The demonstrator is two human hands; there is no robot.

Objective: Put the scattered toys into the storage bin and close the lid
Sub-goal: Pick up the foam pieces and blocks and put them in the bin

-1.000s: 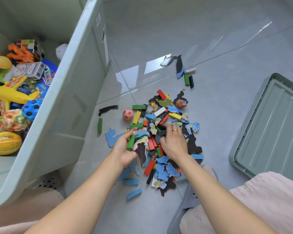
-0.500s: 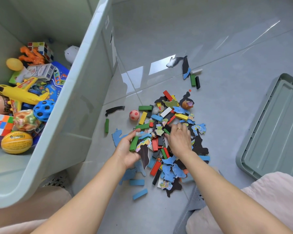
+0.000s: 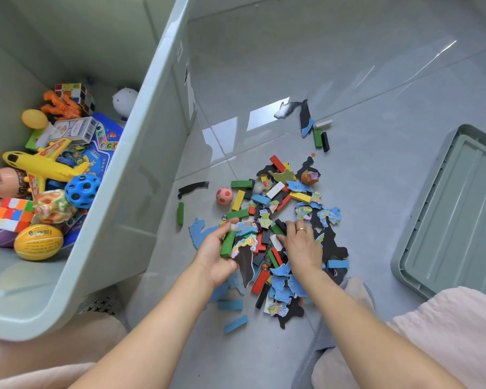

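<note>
Both forearms bare, no sleeves in view. Gold ring (image 3: 301,230) on finger of right hand (image 3: 302,247). Pale pink garment (image 3: 446,338) over legs, near edge.

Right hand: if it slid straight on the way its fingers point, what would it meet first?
The right hand points up-left over the pile; likely the green block at its fingertips, though depth is unclear.

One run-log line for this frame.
stage: gathering | left hand: grips green wooden block, puzzle pieces | right hand: on floor pile | pale green plastic bin: open | lid: on floor
</note>
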